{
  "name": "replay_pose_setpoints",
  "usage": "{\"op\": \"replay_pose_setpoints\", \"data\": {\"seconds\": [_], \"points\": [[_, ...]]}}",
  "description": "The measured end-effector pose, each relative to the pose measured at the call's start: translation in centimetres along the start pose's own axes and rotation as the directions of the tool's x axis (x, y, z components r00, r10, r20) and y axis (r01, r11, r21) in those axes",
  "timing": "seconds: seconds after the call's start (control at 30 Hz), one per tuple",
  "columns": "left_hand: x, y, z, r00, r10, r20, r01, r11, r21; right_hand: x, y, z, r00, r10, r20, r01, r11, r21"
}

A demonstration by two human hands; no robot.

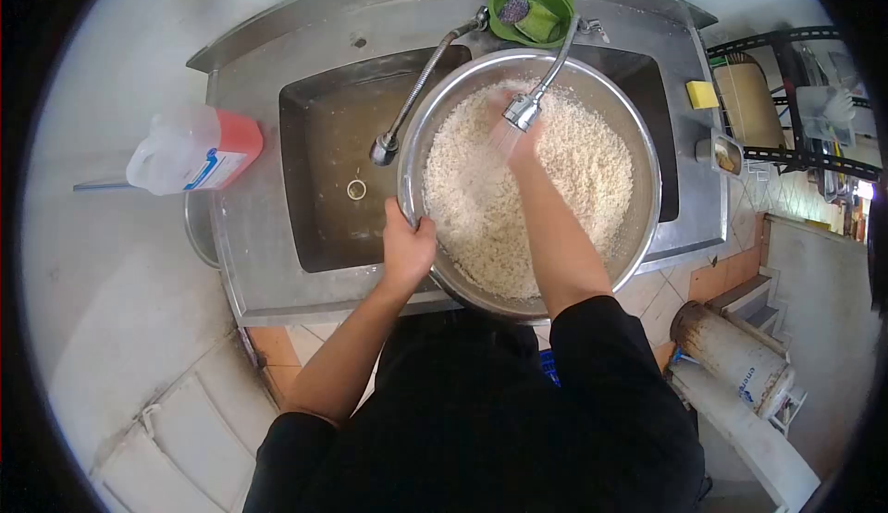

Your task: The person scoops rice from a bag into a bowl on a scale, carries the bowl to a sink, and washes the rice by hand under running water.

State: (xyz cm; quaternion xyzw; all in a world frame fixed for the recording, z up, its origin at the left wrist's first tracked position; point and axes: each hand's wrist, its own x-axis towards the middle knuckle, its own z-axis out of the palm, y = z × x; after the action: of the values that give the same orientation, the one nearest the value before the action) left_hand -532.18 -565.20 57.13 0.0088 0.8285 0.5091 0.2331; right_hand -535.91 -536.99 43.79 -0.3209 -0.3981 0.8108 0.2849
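Note:
A large round metal bowl (645, 200) full of pale, wet grains (583, 166) rests across the right side of a steel double sink. My left hand (408, 247) grips the bowl's left rim, its fingers wrapped round the edge. Inside the bowl, near the top, is my right hand (520, 129), partly behind a metal spray faucet (522, 111) and blurred, so its fingers cannot be made out. Water sprays from that faucet down onto the grains beside the hand.
The left basin (324, 157) holds murky water and a ring-shaped drain piece. A second faucet (384, 148) hangs over it. Around the sink are a pink liquid jug (208, 149), a green tub (565, 0), a yellow sponge (702, 95) and a small metal container (726, 155). A gas cylinder (731, 356) lies lower right.

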Motion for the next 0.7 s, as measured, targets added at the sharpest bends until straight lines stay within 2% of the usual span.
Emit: {"op": "replay_pose_setpoints", "data": {"seconds": [0.03, 0.07, 0.1, 0.13, 0.2, 0.23, 0.3, 0.37, 0.4, 0.43, 0.47, 0.5, 0.53, 0.57, 0.6, 0.63, 0.7], "points": [[0.1, 0.1, -0.1, 1.000, 0.006, -0.001, -0.006, 1.000, 0.006, -3.1, 0.7, 2.2, 0.933, -0.233, 0.274, 0.357, 0.697, -0.622], [0.1, 0.0, 0.0, 1.000, 0.013, -0.011, -0.013, 1.000, 0.024, -6.0, 0.6, 3.0, 0.777, -0.198, 0.598, 0.606, -0.024, -0.795], [0.2, -0.1, 0.1, 1.000, 0.021, -0.021, -0.020, 0.999, 0.035, -8.0, -0.3, 2.4, 0.754, -0.007, 0.656, 0.656, 0.053, -0.753], [0.3, -0.4, 0.3, 0.999, 0.031, -0.020, -0.031, 0.999, 0.026, -9.8, -1.7, 1.5, 0.690, 0.180, 0.701, 0.689, 0.135, -0.712], [0.2, -1.0, 0.6, 0.988, 0.130, -0.086, -0.131, 0.991, -0.011, -13.9, -7.1, 0.4, 0.683, 0.514, 0.519, 0.603, 0.004, -0.798], [0.0, -0.7, 0.5, 0.988, 0.132, -0.082, -0.135, 0.991, -0.023, -15.8, -8.5, -0.9, 0.711, 0.489, 0.505, 0.570, 0.020, -0.822], [-0.1, -0.1, 0.2, 0.998, 0.030, -0.058, -0.032, 0.999, -0.032, -18.8, -9.3, -1.5, 0.737, 0.465, 0.491, 0.542, 0.027, -0.840], [-0.1, -0.3, 0.3, 0.998, 0.033, -0.053, -0.036, 0.998, -0.053, -21.6, -8.0, -0.5, 0.772, 0.176, 0.610, 0.574, 0.220, -0.789], [0.1, -0.5, 0.5, 0.998, 0.042, -0.051, -0.046, 0.997, -0.067, -22.5, -6.4, 1.0, 0.774, 0.176, 0.608, 0.573, 0.214, -0.791], [0.1, -0.9, 0.6, 0.998, 0.044, -0.051, -0.048, 0.996, -0.071, -23.1, -4.1, 3.0, 0.822, 0.243, 0.515, 0.473, 0.213, -0.855], [0.2, -1.6, 0.7, 0.998, 0.055, -0.042, -0.061, 0.986, -0.157, -23.3, -2.4, 4.1, 0.856, 0.308, 0.416, 0.367, 0.206, -0.907], [0.5, -2.0, 0.8, 0.997, 0.066, -0.036, -0.073, 0.968, -0.241, -22.2, -1.3, 4.2, 0.854, 0.305, 0.420, 0.371, 0.208, -0.905], [0.8, -1.9, 0.6, 0.997, 0.067, -0.044, -0.076, 0.968, -0.239, -20.1, -0.1, 4.4, 0.863, 0.253, 0.437, 0.446, 0.023, -0.895], [1.0, -1.9, 0.5, 0.992, 0.110, -0.059, -0.118, 0.982, -0.146, -18.0, 0.7, 4.6, 0.865, 0.205, 0.458, 0.492, -0.166, -0.855], [0.5, -2.0, 0.3, 0.987, 0.146, -0.060, -0.149, 0.988, -0.050, -15.6, -0.7, 5.0, 0.796, 0.361, 0.487, 0.592, -0.293, -0.751], [-0.1, -1.5, 0.1, 0.989, 0.139, -0.052, -0.141, 0.989, -0.045, -12.8, -2.6, 4.9, 0.715, 0.511, 0.477, 0.687, -0.388, -0.615], [0.1, 0.5, -0.2, 0.995, 0.094, 0.012, -0.094, 0.996, -0.002, -5.6, 5.8, -4.4, 0.840, 0.128, 0.527, 0.537, -0.336, -0.773]]}}
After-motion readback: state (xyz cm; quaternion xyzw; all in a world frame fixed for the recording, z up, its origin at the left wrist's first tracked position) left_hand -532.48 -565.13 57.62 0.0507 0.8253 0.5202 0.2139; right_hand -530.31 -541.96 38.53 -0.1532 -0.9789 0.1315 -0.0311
